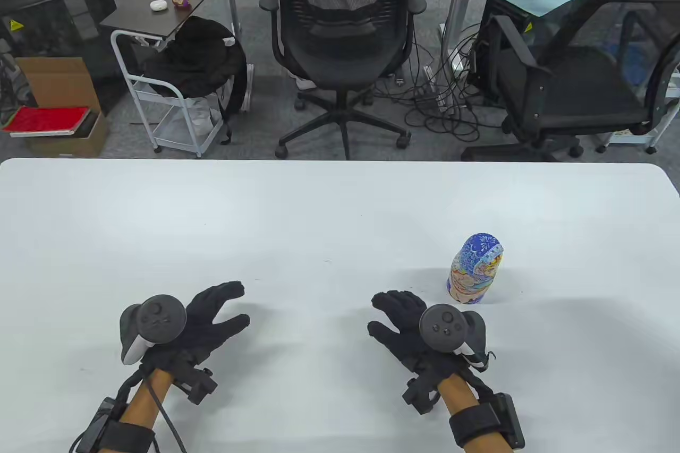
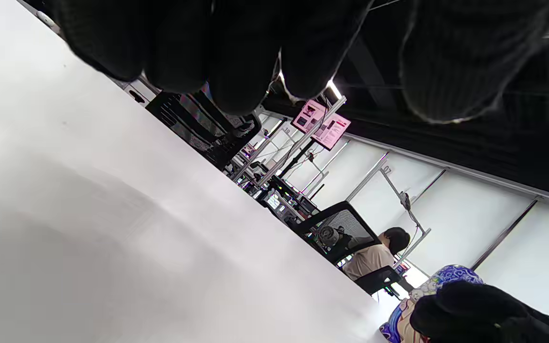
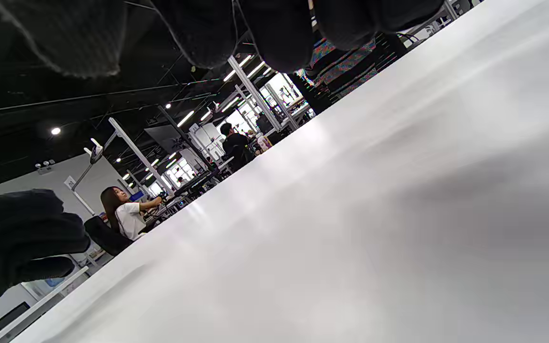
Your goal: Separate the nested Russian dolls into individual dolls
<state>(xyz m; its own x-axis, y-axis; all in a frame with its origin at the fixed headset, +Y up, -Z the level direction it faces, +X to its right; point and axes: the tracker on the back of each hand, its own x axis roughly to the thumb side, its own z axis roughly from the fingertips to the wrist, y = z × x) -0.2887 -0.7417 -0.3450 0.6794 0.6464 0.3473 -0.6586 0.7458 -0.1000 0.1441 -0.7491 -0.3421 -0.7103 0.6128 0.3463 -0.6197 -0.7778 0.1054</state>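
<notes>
- Rounded wooden nesting doll [image 1: 474, 269]: blue head-covering with white floral figuring; cream, orange and pink painting on the front.
- Smooth table top [image 1: 319, 219]: plain white.
- Knitted sensor gloves, left hand [image 1: 204, 323] and right hand [image 1: 406, 328]: black.
- Round trackers on the hand backs [image 1: 161, 319]: dark grey, with white undersides.

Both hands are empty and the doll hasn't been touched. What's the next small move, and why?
Probably move the right hand forward and right to grip the doll. It stands upright and closed on the table, nearer that hand; the left hand is farther off.
</notes>
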